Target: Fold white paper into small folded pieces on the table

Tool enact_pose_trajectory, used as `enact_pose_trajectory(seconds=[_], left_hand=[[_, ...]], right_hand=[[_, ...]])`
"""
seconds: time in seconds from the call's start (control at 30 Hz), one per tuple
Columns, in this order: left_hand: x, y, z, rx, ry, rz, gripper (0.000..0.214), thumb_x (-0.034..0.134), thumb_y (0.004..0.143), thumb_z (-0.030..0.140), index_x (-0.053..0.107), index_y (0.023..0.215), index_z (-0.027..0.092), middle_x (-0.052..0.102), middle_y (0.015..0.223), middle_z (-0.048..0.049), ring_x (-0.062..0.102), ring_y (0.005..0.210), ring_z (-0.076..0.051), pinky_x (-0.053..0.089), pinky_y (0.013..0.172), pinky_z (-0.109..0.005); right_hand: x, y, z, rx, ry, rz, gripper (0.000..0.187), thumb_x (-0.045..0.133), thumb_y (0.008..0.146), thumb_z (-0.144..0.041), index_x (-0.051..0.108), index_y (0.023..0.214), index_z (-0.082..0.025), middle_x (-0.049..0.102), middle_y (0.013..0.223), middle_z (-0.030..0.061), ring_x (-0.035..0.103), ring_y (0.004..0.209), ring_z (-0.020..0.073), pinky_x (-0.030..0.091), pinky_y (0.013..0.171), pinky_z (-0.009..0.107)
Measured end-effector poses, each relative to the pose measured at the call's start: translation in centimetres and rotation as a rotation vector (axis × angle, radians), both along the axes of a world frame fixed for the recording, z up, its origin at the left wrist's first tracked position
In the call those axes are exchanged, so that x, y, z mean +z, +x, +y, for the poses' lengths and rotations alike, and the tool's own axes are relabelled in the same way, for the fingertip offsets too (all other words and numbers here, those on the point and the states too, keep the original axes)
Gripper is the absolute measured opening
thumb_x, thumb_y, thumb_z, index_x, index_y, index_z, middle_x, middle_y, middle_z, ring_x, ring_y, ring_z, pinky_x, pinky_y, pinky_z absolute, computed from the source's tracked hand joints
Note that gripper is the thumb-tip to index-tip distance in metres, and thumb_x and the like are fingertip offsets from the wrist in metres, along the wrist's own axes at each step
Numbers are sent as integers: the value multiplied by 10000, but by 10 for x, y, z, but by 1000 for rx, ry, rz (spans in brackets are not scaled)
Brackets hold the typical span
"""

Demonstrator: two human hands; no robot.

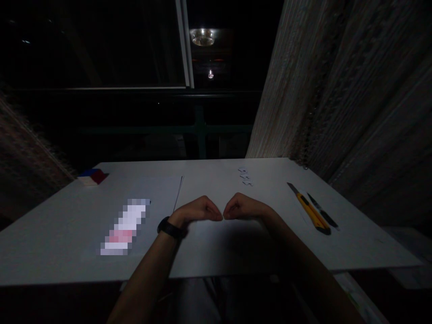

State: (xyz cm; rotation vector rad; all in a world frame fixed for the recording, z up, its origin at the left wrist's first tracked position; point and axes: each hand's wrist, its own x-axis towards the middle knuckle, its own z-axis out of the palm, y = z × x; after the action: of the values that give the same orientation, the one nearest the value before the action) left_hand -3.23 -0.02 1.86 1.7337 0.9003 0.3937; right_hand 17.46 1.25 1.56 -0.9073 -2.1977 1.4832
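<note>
My left hand [199,209], with a black watch [171,228] on its wrist, is above the middle of the white table [216,263]. Its fingers are curled into a pinch pointing right. Facing it is my right hand [247,207], pinched the same way, and the two sets of fingertips nearly meet. Anything between the fingers is hidden or too small to see. Just beyond the right hand lie several small pieces with dark marks [245,177], set in a slanting row. Left of the left hand is a large pale sheet [162,191] with a dark edge.
A blurred-out bright phone-like rectangle [125,227] lies on the sheet. At the far left corner sits a colored cube [92,177]. A yellow utility knife [310,210] with its blade out lies at the right, beside a slim black pen-like tool [322,210]. Curtains [286,81] flank the dark window.
</note>
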Motion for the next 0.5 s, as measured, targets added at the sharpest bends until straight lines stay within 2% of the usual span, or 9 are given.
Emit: enact_pose_trajectory(seconds=[0.13, 0.33, 0.5], left_hand=[[-1, 4, -1, 25, -4, -6, 186, 709, 600, 337, 711, 644, 157, 657, 601, -19, 536, 557, -129, 388, 558, -241], [1, 4, -1, 61, -19, -56, 143, 708, 587, 313, 702, 599, 170, 635, 560, -4, 516, 553, -130, 386, 588, -255], [2, 0, 2, 93, -3, -83, 124, 698, 601, 291, 708, 618, 169, 642, 588, -15, 515, 576, -134, 383, 585, -253]], right_hand=[[1, -1, -1, -12, -11, 20, 186, 653, 617, -270, 715, 687, -109, 602, 536, -10, 479, 499, 90, 354, 497, 204], [3, 0, 0, -22, 4, 9, 198, 643, 648, -279, 711, 705, -102, 569, 506, -24, 434, 473, 73, 328, 478, 198], [10, 15, 3, -29, 49, -28, 195, 666, 639, -299, 713, 698, -118, 632, 573, 2, 520, 526, 100, 403, 530, 211]])
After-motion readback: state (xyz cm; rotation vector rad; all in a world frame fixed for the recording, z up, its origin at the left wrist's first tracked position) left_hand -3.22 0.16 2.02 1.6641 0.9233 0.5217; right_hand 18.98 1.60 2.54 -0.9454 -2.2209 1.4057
